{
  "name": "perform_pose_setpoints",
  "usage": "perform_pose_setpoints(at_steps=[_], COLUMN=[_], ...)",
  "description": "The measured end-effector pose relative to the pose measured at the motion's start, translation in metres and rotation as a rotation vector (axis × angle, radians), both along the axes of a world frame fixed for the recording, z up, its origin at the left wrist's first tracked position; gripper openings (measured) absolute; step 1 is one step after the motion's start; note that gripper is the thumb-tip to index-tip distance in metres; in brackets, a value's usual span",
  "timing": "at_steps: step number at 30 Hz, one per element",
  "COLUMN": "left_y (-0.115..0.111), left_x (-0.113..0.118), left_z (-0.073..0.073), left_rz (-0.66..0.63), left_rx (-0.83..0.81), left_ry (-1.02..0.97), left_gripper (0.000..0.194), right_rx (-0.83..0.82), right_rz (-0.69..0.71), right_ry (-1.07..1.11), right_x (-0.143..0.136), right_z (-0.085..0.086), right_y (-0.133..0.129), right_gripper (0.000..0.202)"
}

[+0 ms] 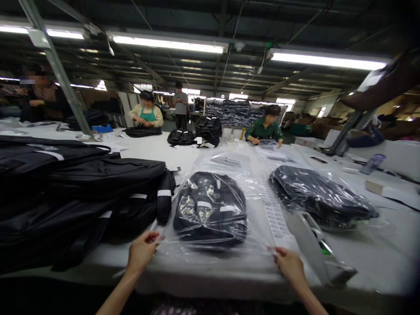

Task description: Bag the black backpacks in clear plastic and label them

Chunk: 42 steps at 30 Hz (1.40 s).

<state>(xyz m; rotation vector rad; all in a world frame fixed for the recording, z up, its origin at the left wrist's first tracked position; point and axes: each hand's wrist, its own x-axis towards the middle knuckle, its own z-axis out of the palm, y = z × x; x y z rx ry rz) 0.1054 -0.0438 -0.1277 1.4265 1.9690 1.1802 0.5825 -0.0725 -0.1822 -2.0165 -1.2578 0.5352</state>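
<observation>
A black backpack (210,214) lies inside a clear plastic bag (256,236) on the white table in front of me. My left hand (142,251) pinches the bag's near left corner, beside the backpack. At the near right corner, my right hand (288,262) has its fingers closed on the plastic edge. Between the two hands the bag's near edge is spread wide. White bands show on the backpack through the shiny film.
Black backpacks (108,183) are piled at left. Bagged backpacks (321,192) lie at right, behind a grey tape dispenser (320,249). A sticker sheet (274,210) sits between. Across the table (144,148), a person in green (265,127) handles plastic; another wears an apron (147,117).
</observation>
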Motion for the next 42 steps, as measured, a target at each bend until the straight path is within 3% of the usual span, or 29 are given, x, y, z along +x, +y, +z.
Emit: perform_pose_setpoints(at_steps=[3,7,9,14,16,18,20,22,24,26,28,30,32,36,38,42], left_y=[-0.019,-0.033,-0.036,-0.046,-0.053,-0.066,-0.086,-0.106,-0.121,-0.123,-0.113,-0.098,-0.084,-0.066,-0.058,-0.029], left_x=[0.005,0.005,0.0,-0.023,-0.031,-0.032,-0.021,0.005,0.042,0.08,0.11,0.13,0.141,0.147,0.147,0.157], left_z=[-0.004,0.002,0.0,-0.024,-0.032,-0.035,-0.037,-0.041,-0.046,-0.051,-0.055,-0.056,-0.057,-0.071,-0.087,-0.133], left_rz=[0.035,0.075,0.16,0.244,0.241,0.27,0.292,0.113,-0.35,-0.774,-0.964,-0.974,-0.905,-0.682,-0.637,-0.736], left_rx=[0.047,0.175,0.162,0.072,0.045,0.07,0.145,0.236,0.325,0.397,0.409,0.352,0.264,0.151,0.148,0.241], left_ry=[-0.017,-0.076,-0.126,-0.242,-0.315,-0.346,-0.229,0.03,0.329,0.573,0.746,0.857,0.939,0.982,0.972,0.931], left_gripper=[0.049,0.045,0.048,0.053,0.054,0.054,0.046,0.031,0.02,0.033,0.05,0.061,0.065,0.048,0.042,0.041], right_rx=[0.063,0.337,0.465,0.612,0.595,0.545,0.491,0.494,0.578,0.672,0.75,0.846,0.963,1.124,1.182,1.2], right_rz=[0.03,0.009,0.091,0.371,0.334,0.211,0.139,0.208,0.372,0.505,0.576,0.608,0.649,0.732,0.673,0.453], right_ry=[0.011,-0.179,-0.245,-0.322,-0.318,-0.318,-0.332,-0.36,-0.386,-0.4,-0.42,-0.473,-0.556,-0.719,-0.79,-0.866], right_x=[-0.005,-0.018,-0.023,-0.027,-0.023,-0.018,-0.018,-0.027,-0.047,-0.075,-0.104,-0.129,-0.148,-0.174,-0.186,-0.202], right_z=[0.002,0.03,0.032,-0.002,-0.012,-0.018,-0.024,-0.032,-0.039,-0.041,-0.035,-0.022,-0.007,0.017,0.02,0.009], right_y=[-0.012,-0.022,-0.028,-0.053,-0.068,-0.086,-0.104,-0.117,-0.12,-0.111,-0.094,-0.073,-0.054,-0.022,-0.008,0.009], right_gripper=[0.047,0.051,0.046,0.034,0.037,0.046,0.049,0.041,0.03,0.028,0.034,0.041,0.043,0.032,0.031,0.036])
